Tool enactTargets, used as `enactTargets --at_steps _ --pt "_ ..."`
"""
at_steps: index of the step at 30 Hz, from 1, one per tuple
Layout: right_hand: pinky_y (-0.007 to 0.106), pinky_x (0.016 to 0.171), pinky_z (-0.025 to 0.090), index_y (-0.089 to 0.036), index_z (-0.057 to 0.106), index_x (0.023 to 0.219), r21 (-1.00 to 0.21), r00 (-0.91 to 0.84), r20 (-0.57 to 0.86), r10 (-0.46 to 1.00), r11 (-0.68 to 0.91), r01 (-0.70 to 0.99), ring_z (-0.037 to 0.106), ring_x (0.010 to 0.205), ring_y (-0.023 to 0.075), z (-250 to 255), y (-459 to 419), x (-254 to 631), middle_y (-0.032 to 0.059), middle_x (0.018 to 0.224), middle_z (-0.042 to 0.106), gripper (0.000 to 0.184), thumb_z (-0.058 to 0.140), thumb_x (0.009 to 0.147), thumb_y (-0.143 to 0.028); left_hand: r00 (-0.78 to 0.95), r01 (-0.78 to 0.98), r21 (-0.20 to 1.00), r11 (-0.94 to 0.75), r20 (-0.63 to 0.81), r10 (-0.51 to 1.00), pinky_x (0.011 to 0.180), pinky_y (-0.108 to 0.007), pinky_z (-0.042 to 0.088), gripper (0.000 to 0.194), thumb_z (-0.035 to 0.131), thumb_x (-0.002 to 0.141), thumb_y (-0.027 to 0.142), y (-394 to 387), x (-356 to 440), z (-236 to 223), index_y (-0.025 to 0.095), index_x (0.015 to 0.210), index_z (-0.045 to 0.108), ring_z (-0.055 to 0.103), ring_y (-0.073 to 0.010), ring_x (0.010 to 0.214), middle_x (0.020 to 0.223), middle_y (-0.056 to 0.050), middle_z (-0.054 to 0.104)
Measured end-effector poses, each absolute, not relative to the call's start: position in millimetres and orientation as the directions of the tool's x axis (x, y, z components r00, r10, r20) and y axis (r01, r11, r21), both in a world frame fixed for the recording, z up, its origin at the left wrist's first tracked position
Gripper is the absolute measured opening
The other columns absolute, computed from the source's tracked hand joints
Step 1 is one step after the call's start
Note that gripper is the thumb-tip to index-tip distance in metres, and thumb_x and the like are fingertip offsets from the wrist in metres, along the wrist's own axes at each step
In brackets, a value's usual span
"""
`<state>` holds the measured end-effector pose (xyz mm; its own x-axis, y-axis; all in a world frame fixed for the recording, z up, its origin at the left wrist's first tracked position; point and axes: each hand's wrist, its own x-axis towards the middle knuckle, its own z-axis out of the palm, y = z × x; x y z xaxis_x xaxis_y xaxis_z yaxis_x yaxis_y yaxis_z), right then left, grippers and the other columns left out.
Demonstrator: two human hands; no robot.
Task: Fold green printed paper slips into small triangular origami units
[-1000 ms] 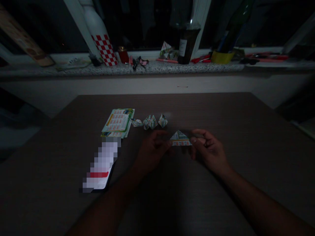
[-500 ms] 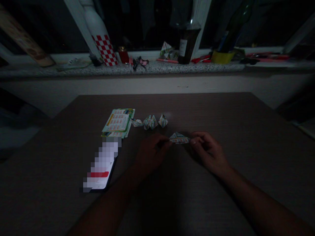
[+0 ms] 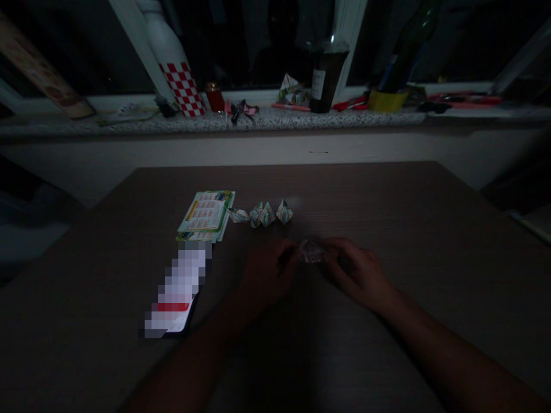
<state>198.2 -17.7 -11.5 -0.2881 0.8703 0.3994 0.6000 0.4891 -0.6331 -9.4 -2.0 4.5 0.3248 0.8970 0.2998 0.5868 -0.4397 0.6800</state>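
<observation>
My left hand (image 3: 264, 275) and my right hand (image 3: 357, 275) pinch a small folded paper piece (image 3: 310, 251) between their fingertips, low over the dark wooden table (image 3: 387, 201). The piece is blurred and partly hidden by my fingers. Beyond my hands lie three small folded paper shapes (image 3: 262, 214) in a row. Left of them sits a stack of printed paper sheets (image 3: 206, 215). A phone with a lit screen (image 3: 176, 292) lies at the near left.
A stone windowsill (image 3: 258, 120) runs along the back, holding a red-and-white checkered bottle (image 3: 176, 69), a dark wine bottle (image 3: 325, 74), a green bottle (image 3: 408, 46), a yellow tape roll (image 3: 387, 100) and small clutter. The scene is very dim.
The paper piece stood up as a triangle between my fingers, then tipped flat and lowered toward the table. Both hands drew closer together around it.
</observation>
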Motion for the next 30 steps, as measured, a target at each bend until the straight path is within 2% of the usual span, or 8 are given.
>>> enactTargets --at_steps 9,13,16,24,28,30 --pt "0.023 0.055 0.045 -0.018 0.047 0.118 -0.619 -0.39 0.374 0.841 0.54 0.57 0.061 0.059 0.0136 -6.0 -20.6 188.6 0.0009 0.073 0.064 0.029 0.049 0.089 -0.018 0.473 0.57 0.587 -0.576 0.338 0.813 0.068 -0.028 0.045 0.014 0.048 0.088 0.025 -9.5 3.4 -4.9 0.018 0.097 0.057 0.061 -0.017 0.075 0.085 -0.005 0.066" --pt "0.023 0.056 0.044 -0.019 0.042 0.122 -0.665 -0.424 0.336 0.841 0.531 0.525 0.059 0.058 0.0123 -6.5 -22.2 188.6 -0.0007 0.073 0.062 0.034 0.048 0.089 -0.016 0.513 0.541 0.539 -0.646 0.398 0.761 0.068 -0.029 0.045 0.012 0.05 0.084 0.02 -10.1 4.4 -3.6 0.017 0.094 0.056 0.061 -0.017 0.073 0.083 -0.004 0.066" --pt "0.023 0.056 0.044 -0.019 0.038 0.125 -0.705 -0.449 0.308 0.839 0.518 0.485 0.059 0.06 0.0128 -7.9 -22.9 188.6 -0.0011 0.073 0.061 0.038 0.048 0.088 -0.015 0.561 0.514 0.535 -0.671 0.382 0.734 0.067 -0.028 0.045 0.011 0.05 0.081 0.017 -9.8 2.8 -1.9 0.017 0.09 0.055 0.061 -0.017 0.073 0.082 -0.004 0.065" --pt "0.028 0.066 0.046 -0.022 0.034 0.129 -0.762 -0.483 0.248 0.839 0.477 0.438 0.06 0.073 0.0161 -8.6 -25.5 189.0 0.0023 0.085 0.062 0.045 0.047 0.087 -0.013 0.627 0.427 0.626 -0.652 0.315 0.713 0.073 -0.03 0.046 0.02 0.056 0.077 0.02 -10.8 2.1 -1.4 0.016 0.096 0.055 0.062 -0.0195 0.082 0.093 -0.007 0.066" --pt "0.026 0.063 0.045 -0.021 0.035 0.129 -0.811 -0.46 0.291 0.839 0.472 0.347 0.057 0.067 0.014 -8.6 -26.2 191.1 -0.0005 0.077 0.058 0.04 0.044 0.091 -0.017 0.543 0.41 0.724 -0.555 0.296 0.786 0.068 -0.026 0.045 0.009 0.051 0.084 0.021 -8.6 0.0 -0.5 0.017 0.09 0.057 0.061 -0.0148 0.073 0.081 -0.003 0.065" --pt "0.025 0.059 0.044 -0.022 0.042 0.123 -0.825 -0.357 0.337 0.871 0.456 0.334 0.055 0.063 0.0128 -9.9 -24.3 192.7 -0.0017 0.073 0.057 0.032 0.047 0.092 -0.021 0.474 0.396 0.776 -0.491 0.286 0.833 0.068 -0.025 0.045 0.007 0.052 0.085 0.023 -7.4 -2.6 1.3 0.018 0.087 0.058 0.06 -0.0136 0.072 0.078 -0.001 0.064"
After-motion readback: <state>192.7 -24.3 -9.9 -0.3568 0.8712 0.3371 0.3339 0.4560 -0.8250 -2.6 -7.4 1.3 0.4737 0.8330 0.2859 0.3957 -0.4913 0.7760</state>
